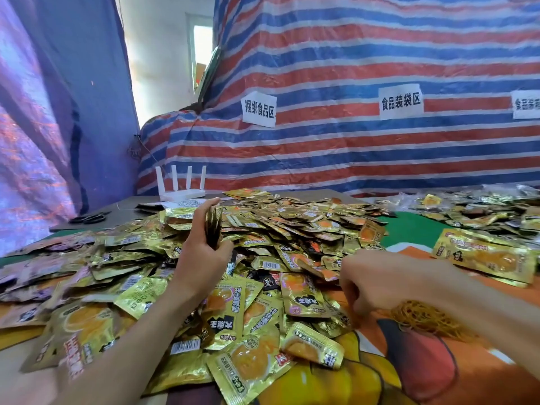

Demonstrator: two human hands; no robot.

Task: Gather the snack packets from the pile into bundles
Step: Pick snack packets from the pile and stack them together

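Head view, nearest part: what do you see there?
– Two bare forearms reach over a desk (409,372) with an orange printed cover. Between them lies a wide pile of golden snack packets (263,287), overlapping each other, some face up and some face down.
– And the right hand?
– The right hand (377,276) is at the right edge of the pile, back side up, fingers curled down toward the packets. It is blurred, so I cannot tell if it holds one. A tangle of yellow rubber bands (423,317) is at its wrist. Whether it is around the wrist or beside it, I cannot tell.
– The left hand?
– A bit farther, the left hand (201,244) is above the pile. Its fingers and thumb grip a bundle (213,226) of packets standing on edge, pressed together.
– What is behind?
– One bigger golden pack (485,255) lies at the right on the cover. Farther on the left, black scissors (87,219) lie on the grey part of the desk, and a white router (181,185) with four antennas stands there. At the back hangs a striped tarp (350,54) with paper labels (258,112).
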